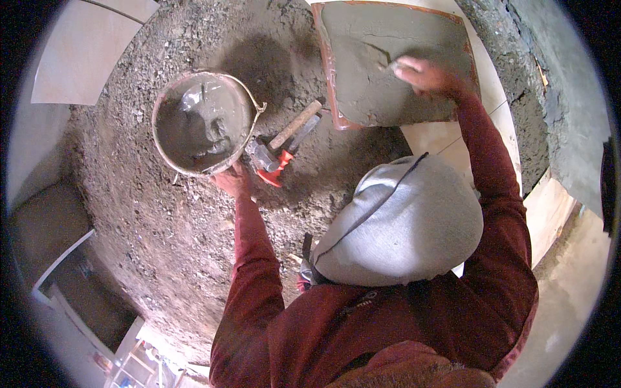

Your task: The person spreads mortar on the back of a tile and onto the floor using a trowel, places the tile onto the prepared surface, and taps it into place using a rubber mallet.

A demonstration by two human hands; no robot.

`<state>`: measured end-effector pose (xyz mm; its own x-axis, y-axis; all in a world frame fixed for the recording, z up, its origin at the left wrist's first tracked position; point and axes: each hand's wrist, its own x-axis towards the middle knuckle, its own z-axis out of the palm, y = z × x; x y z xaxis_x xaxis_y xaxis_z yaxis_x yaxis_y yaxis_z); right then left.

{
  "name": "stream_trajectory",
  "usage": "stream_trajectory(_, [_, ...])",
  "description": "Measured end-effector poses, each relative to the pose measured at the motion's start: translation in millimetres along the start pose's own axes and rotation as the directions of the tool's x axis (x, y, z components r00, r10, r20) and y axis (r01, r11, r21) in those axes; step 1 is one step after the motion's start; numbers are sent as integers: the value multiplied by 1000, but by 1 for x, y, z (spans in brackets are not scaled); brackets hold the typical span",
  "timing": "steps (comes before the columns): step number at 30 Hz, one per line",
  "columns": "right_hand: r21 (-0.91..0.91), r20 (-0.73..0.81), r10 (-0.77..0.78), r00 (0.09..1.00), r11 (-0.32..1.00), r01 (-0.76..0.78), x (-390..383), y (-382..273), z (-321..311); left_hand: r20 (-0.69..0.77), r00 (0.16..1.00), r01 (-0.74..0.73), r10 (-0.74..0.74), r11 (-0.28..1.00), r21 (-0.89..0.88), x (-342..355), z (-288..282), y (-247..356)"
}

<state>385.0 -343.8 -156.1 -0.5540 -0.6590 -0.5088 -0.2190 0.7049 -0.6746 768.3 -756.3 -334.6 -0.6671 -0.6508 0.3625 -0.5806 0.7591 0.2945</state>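
Note:
A bucket part-filled with wet grey mortar stands on the rough ground at the left. My left hand is closed at its near side, with some fingers hidden by the bucket. At the far right, my right hand is closed around a trowel, whose mortar-smeared blade blends into the grey layer below. That mortar layer covers nearly all of a reddish-backed tile. Between bucket and tile lie a wooden-handled hammer and a tool with an orange-red grip.
Laid beige tiles run beneath and beside the coated tile, near a grey wall on the right. Loose gravelly soil spreads around the bucket. More pale tiles are at the far left. A grey cloth-covered knee rises between my arms.

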Motion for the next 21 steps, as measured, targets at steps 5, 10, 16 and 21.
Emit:
stream_trajectory(5, [-121,59,-163,985,978,169,-57,32,64,52,997,62,-64,997,41,-2,-8,-23])
stream_trajectory(10, [-582,-242,194,951,755,-302,-122,90,44,-19,999,-27,27,1000,2,6,-3,-3])
stream_trajectory(16, [-394,-686,-74,724,874,-284,-156,16,36,-50,997,60,-62,997,-43,3,-8,-18])
stream_trajectory(21, [-412,-615,-40,788,868,-277,-112,58,80,11,999,51,-53,986,156,-4,15,-47])
